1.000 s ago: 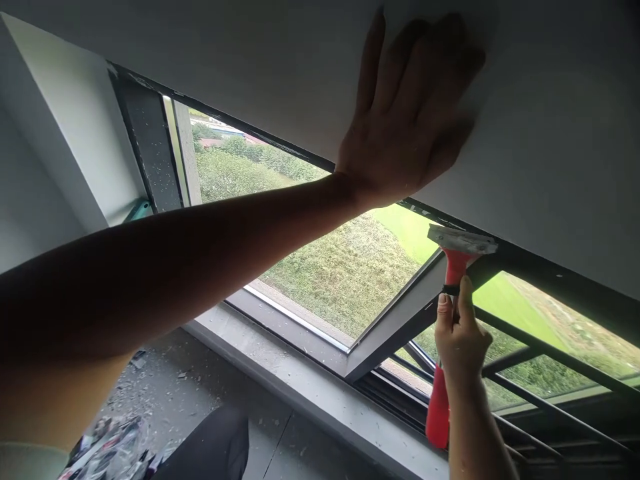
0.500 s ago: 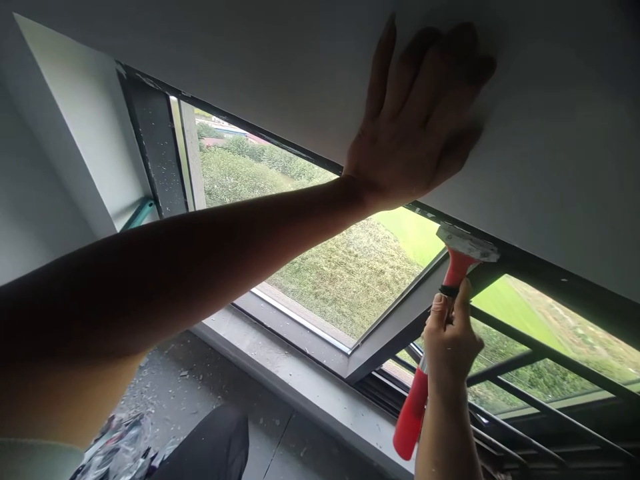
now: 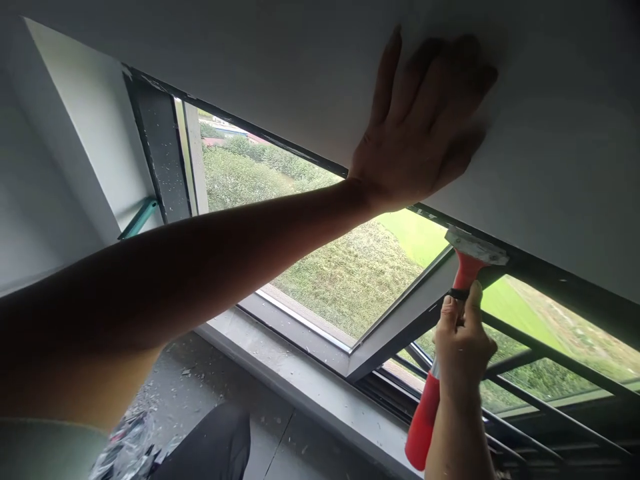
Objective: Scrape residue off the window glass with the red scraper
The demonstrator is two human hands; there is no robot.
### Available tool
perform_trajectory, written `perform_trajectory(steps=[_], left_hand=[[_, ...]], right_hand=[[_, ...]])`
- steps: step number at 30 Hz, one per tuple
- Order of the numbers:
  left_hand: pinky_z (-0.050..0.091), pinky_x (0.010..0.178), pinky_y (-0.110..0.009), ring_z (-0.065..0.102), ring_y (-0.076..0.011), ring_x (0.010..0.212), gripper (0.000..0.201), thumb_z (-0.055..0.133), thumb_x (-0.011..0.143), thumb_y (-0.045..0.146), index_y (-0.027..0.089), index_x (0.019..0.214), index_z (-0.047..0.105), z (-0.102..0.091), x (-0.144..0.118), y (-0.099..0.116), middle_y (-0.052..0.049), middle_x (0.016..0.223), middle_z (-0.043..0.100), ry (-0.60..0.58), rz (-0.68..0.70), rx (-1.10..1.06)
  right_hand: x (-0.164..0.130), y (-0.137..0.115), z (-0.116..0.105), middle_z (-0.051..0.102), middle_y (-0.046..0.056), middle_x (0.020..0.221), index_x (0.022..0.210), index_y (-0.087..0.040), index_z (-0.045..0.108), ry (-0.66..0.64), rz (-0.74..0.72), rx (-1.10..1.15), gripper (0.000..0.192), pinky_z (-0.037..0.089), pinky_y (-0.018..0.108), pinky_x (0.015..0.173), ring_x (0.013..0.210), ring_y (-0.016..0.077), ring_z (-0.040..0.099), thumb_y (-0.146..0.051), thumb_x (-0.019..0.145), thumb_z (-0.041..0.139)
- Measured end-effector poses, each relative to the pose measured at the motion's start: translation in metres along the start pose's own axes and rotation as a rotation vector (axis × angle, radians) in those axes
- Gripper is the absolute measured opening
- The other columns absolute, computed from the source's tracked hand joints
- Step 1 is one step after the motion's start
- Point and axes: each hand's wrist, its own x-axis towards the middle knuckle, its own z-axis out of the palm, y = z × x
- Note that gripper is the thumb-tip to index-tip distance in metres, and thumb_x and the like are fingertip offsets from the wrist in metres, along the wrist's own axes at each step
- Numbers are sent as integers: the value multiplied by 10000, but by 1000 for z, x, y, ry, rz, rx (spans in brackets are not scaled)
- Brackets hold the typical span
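Note:
My right hand (image 3: 463, 333) is wrapped round a scraper (image 3: 424, 423) with a red handle and a red head. Its wide pale blade lies against the dark top edge of the window frame (image 3: 535, 267), just under the white wall surface (image 3: 565, 167). Above and to the left, my left hand (image 3: 415, 127) rests on that white surface with its fingers spread, holding nothing. The left forearm crosses in front of the window glass (image 3: 350, 280) and hides part of it.
White flakes lie on the sill (image 3: 290, 363) and on the grey floor (image 3: 265, 433). Crumpled clear plastic (image 3: 125, 447) sits at the lower left. A teal strip-shaped object (image 3: 140, 219) stands in the left window corner. Dark railing bars (image 3: 565, 380) show through the right opening.
My right hand and the scraper have shifted slightly to the right along the frame's top edge. The left hand stays on the white surface, only marginally lower in view.

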Motion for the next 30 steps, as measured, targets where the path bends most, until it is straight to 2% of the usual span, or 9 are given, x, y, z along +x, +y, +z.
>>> perform_trajectory(steps=[3,7,12,16,25,30], left_hand=[[198,1062,-573,375,-302,1135,444,167,905,464,177,1196,339,1,0,1,-61,1232,230,52,15,-4],[213,1056,-577,380,-302,1133,444,181,910,465,172,1200,348,2,0,0,-61,1229,237,64,21,4],[195,1080,-568,375,-291,1143,440,168,913,458,173,1192,356,-2,0,2,-59,1232,243,19,-12,-8],[223,1064,-583,402,-303,1132,445,183,914,458,164,1174,394,-3,1,4,-60,1224,270,86,3,-29],[272,1044,-582,452,-304,1092,424,243,900,457,161,1142,426,1,1,3,-65,1184,367,145,-5,-43],[268,1050,-577,472,-307,1090,409,281,891,452,166,1147,420,0,1,4,-76,1171,431,147,-10,-40]], right_hand=[[0,1,-2,695,106,800,1363,-123,422,9,-11,4,568,435,252,520,621,206,648,-456,903,415],[6,-3,-4,692,118,788,1347,-110,444,29,-19,-4,561,447,258,518,622,215,649,-451,901,423],[2,-2,-6,689,117,791,1354,-110,433,-18,-14,-33,568,434,257,495,564,197,632,-448,898,426],[-1,2,-8,694,119,808,1351,-115,438,-8,-13,-16,574,448,260,514,599,206,646,-458,891,446],[6,-10,-2,698,124,819,1347,-112,442,23,-66,-69,552,436,258,489,636,237,661,-431,897,448],[6,-11,-4,694,135,831,1342,-96,445,26,-117,-25,553,465,244,494,634,212,660,-432,903,427]])
